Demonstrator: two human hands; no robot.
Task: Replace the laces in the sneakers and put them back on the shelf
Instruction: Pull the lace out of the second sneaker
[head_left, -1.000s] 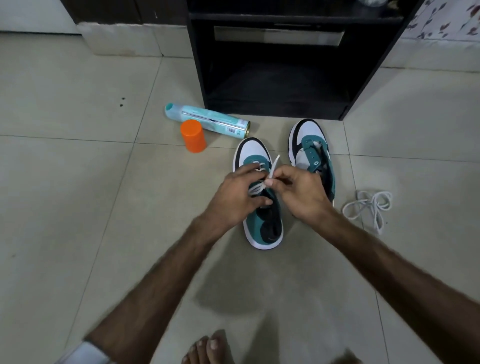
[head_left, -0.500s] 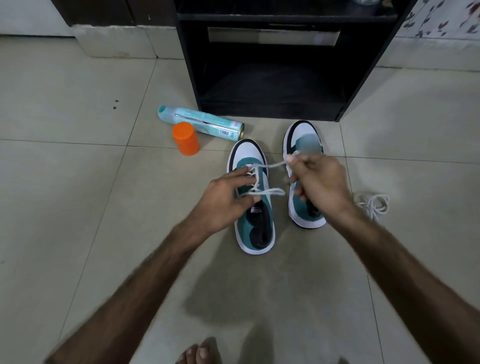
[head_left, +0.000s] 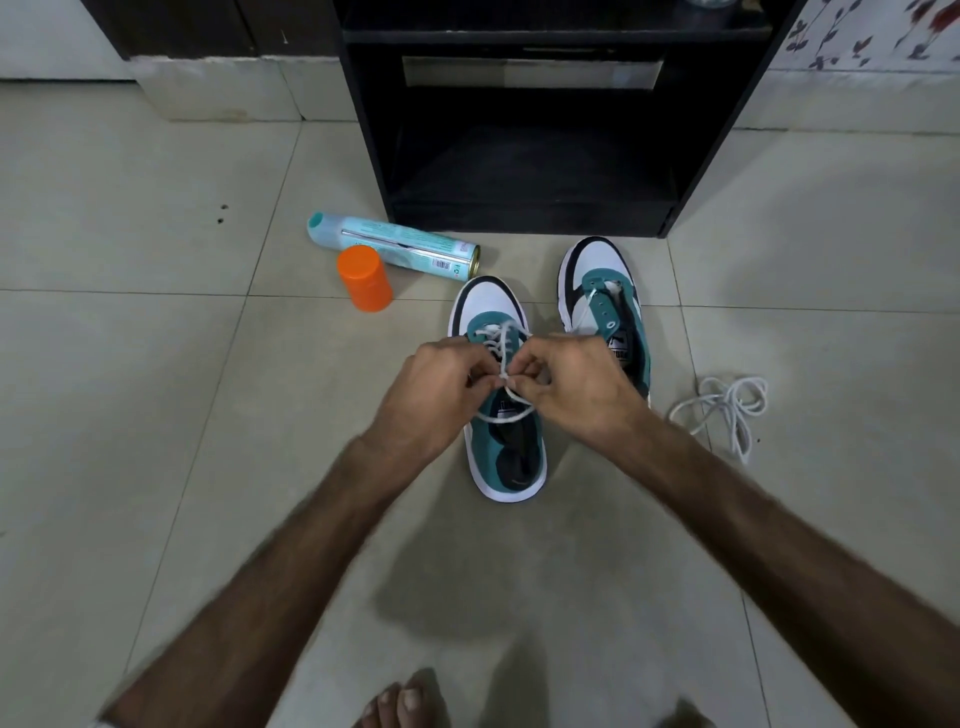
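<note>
Two white, teal and black sneakers stand side by side on the tiled floor. Over the left sneaker (head_left: 488, 304) my left hand (head_left: 436, 395) and my right hand (head_left: 571, 387) meet, both pinching its white lace (head_left: 506, 410), which is threaded through the upper eyelets and loops over the tongue. The right sneaker (head_left: 597, 270) stands a little farther away, its eyelets mostly bare, with a short bit of lace at the top. A loose white lace (head_left: 727, 408) lies coiled on the floor to the right. The black shelf (head_left: 524, 135) is open just behind the shoes.
A light-blue spray can (head_left: 395, 244) lies on its side left of the shelf, with an orange cap (head_left: 363, 278) standing in front of it. My bare toes (head_left: 400, 701) show at the bottom edge. A wall base runs along the back.
My right hand pulled the lace out to the right over the other sneaker, then came back to the left. Both hands now pinch the lace together over the left sneaker's tongue.
</note>
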